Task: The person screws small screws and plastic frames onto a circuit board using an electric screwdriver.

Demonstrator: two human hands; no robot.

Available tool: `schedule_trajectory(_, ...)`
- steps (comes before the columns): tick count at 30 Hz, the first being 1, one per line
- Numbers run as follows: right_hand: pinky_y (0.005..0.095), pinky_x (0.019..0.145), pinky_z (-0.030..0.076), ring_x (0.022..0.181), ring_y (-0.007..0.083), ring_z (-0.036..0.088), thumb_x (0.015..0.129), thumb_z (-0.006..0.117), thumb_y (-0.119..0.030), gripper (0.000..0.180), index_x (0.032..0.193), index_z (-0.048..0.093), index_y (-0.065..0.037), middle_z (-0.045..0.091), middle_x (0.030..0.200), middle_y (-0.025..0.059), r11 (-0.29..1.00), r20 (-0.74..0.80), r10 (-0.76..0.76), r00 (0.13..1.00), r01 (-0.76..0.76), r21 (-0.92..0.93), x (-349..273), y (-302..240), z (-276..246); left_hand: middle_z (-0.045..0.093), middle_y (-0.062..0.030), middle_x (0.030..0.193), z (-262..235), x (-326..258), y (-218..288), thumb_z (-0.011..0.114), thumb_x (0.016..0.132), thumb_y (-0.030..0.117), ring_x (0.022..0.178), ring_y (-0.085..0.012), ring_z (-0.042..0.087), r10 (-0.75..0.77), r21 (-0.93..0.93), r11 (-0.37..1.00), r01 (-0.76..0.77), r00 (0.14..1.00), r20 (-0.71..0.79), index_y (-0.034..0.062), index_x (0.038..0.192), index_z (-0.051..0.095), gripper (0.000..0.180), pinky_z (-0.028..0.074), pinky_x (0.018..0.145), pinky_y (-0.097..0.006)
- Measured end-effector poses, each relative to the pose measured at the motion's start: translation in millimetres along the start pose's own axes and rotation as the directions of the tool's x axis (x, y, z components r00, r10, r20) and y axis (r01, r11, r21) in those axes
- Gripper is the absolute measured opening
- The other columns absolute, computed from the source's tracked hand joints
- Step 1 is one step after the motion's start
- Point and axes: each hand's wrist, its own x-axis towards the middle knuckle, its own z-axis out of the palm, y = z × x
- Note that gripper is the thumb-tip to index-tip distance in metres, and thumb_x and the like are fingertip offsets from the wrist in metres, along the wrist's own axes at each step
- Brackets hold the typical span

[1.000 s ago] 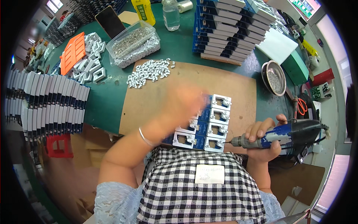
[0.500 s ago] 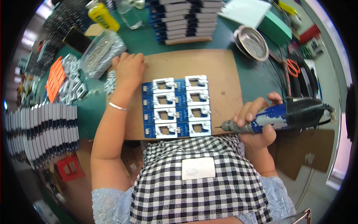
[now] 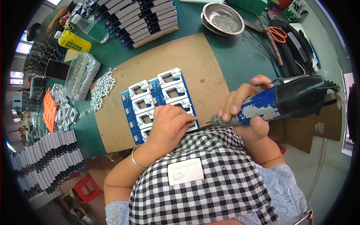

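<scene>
My left hand [image 3: 168, 125] reaches over a panel of blue circuit boards [image 3: 128, 116], its thumb and forefinger pinched together at the near right corner. Whatever they hold is too small to make out. White plastic frames [image 3: 167, 77] with square openings sit on the boards in two columns; my hand hides several of the nearer ones. In my right hand [image 3: 240, 98] is an electric screwdriver [image 3: 262, 108] with a worn blue, black and grey body. It lies nearly level, its thin bit pointing left, just right of the panel and apart from it.
The panel lies on a brown board [image 3: 202, 67] over a green table. Left of it are a pile of small pale parts [image 3: 103, 90], a clear container [image 3: 77, 80] and an orange slotted piece [image 3: 49, 110]. Stacked boards [image 3: 146, 18] and a metal bowl [image 3: 227, 22] stand behind.
My left hand has come from beside the small pale parts to the panel's near right corner. My right hand still holds the screwdriver near the panel. The whole view has turned.
</scene>
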Motion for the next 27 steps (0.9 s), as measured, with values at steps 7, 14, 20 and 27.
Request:
schedule_trajectory(7, 0.0396, 0.072, 0.056, 0.073, 0.0249, 0.065, 0.081, 0.072, -0.018, 0.069, 0.132, 0.028, -0.005, 0.059, 0.084, 0.015, 0.99, 0.039, -0.005, 0.999, 0.0, 0.139, 0, 7, -7, 0.061, 0.0005, 0.081, 3, 2, 0, 0.075, 0.069, 0.006, 0.081, -0.0197, 0.056, 0.13, 0.118, 0.985, -0.127, 0.991, -0.02, 0.0122, 0.084, 0.067, 0.018, 0.038, 0.075, -0.035)
schedule_trajectory(14, 0.0383, 0.072, 0.056, 0.073, 0.024, 0.065, 0.081, 0.072, -0.019, 0.069, 0.131, 0.027, -0.003, 0.06, 0.085, 0.0148, 0.993, 0.052, -0.004, 0.999, -0.002, 0.116, 2, 8, -6, 0.059, 0.0006, 0.078, 1, 4, 8, 0.07, 0.067, 0.006, 0.077, -0.0186, 0.055, 0.187, 0.253, 0.951, -0.18, 0.982, -0.003, 0.011, 0.081, 0.066, 0.015, 0.038, 0.073, -0.034)
schedule_trajectory(20, 0.0385, 0.072, 0.056, 0.073, 0.0241, 0.064, 0.081, 0.071, -0.019, 0.069, 0.132, 0.027, -0.003, 0.06, 0.085, 0.0148, 0.994, 0.051, 0.007, 0.999, -0.012, 0.112, 1, 10, -3, 0.058, 0.0002, 0.078, 7, 2, 2, 0.07, 0.068, 0.007, 0.078, -0.0187, 0.055, 0.186, 0.149, 0.972, -0.18, 0.982, -0.03, 0.0103, 0.082, 0.067, 0.015, 0.037, 0.074, -0.035)
schedule_trajectory(27, 0.0406, 0.068, 0.054, 0.068, 0.0234, 0.062, 0.082, 0.074, -0.034, 0.069, 0.131, 0.032, -0.012, 0.057, 0.081, 0.0091, 0.999, 0.045, 0.032, 0.998, -0.032, 0.002, 3, 4, 4, 0.059, -0.0011, 0.081, 10, -1, 0, 0.074, 0.068, 0.006, 0.081, -0.0209, 0.056, 0.131, 0.121, 0.985, -0.125, 0.99, -0.043, 0.0112, 0.083, 0.066, 0.018, 0.038, 0.076, -0.036)
